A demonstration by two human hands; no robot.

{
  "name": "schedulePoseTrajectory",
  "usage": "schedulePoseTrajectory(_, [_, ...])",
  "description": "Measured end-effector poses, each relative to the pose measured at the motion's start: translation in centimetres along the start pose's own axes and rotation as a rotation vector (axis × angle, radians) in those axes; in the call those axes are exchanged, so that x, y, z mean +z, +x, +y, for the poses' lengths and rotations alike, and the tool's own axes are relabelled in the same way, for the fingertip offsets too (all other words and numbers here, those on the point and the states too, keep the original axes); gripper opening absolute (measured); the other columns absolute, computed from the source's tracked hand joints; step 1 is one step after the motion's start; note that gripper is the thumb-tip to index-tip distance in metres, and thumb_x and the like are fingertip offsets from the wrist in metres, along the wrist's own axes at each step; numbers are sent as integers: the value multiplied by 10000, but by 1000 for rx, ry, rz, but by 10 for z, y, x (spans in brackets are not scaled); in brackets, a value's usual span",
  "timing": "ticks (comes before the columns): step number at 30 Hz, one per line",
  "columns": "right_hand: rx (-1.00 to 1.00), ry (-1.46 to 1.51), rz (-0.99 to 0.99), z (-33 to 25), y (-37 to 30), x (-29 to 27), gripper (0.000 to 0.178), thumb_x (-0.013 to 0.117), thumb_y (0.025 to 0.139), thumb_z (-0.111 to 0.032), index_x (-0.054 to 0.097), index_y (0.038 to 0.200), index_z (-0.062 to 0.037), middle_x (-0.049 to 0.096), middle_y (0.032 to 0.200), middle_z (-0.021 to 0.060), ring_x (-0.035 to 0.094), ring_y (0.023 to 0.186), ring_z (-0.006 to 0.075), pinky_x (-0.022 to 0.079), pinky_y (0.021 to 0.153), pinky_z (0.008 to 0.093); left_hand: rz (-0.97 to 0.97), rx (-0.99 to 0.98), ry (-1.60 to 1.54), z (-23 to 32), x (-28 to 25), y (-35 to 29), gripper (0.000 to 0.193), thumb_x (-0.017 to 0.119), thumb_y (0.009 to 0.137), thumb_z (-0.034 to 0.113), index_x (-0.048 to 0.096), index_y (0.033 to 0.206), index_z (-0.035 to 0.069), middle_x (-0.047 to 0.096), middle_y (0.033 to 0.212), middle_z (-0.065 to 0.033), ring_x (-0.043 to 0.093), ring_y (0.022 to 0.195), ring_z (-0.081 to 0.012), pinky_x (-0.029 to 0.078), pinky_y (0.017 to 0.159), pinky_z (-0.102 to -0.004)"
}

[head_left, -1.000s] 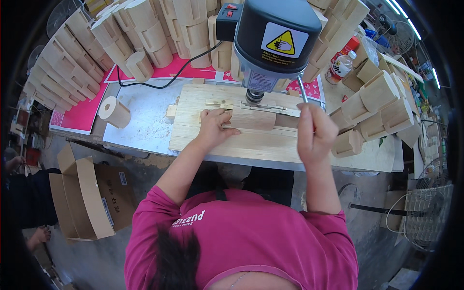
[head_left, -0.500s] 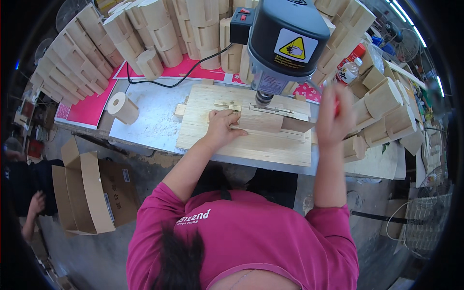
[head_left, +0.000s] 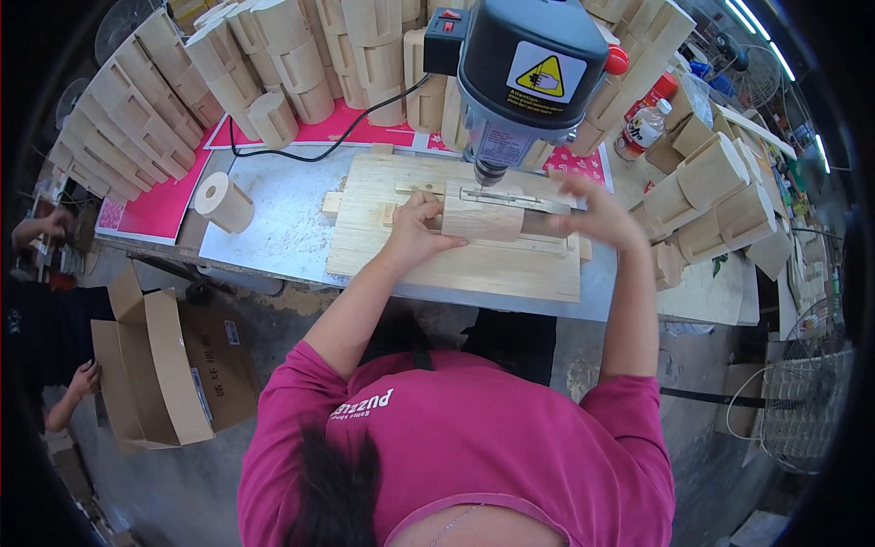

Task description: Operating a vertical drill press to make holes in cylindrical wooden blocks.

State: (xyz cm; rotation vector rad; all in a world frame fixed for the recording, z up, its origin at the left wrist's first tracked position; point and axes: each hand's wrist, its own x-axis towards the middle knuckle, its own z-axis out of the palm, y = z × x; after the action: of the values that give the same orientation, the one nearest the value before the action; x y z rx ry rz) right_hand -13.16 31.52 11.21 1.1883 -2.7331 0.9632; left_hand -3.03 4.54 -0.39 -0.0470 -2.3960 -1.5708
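A wooden cylinder with a slot along its top lies on its side in a wooden jig. My left hand grips its left end, fingers behind and thumb along the front. Beside its right end is my right hand, a little blurred, with fingers and thumb apart and nothing seen in them. A darker bar sticks out of the cylinder toward that hand. Over the slot stands the drill press, its chuck just above the wood. A red knob shows at its right side.
Stacks of slotted wooden cylinders line the bench's back, with more at right. One bored cylinder stands at left. A black cable crosses behind. A bottle stands right. Another person's hand touches an open carton.
My right hand has left the red knob and come down to the cylinder's right end. The knob has swung up. My left hand stays on the cylinder. The other person's hand has reached the carton.
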Motion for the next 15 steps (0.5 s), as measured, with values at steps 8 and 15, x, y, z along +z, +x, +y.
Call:
schedulePoseTrajectory(8, [237, 462, -74, -16, -64, 27, 257, 666, 776, -168, 604, 959, 1, 606, 799, 22, 528, 763, 109, 417, 683, 249, -6, 118, -369, 46, -93, -54, 384, 815, 583, 145, 663, 909, 10, 472, 1249, -94, 424, 1196, -205, 356, 976, -335])
schedulePoseTrajectory(15, [427, 977, -68, -12, -82, 62, 167, 640, 790, -147, 614, 908, -32, 572, 783, -27, 501, 743, 65, 381, 669, 205, 295, -359, -895, 66, -180, -100, 408, 583, 862, 254, 527, 1114, -61, 583, 1109, -155, 619, 954, -236, 523, 798, -401])
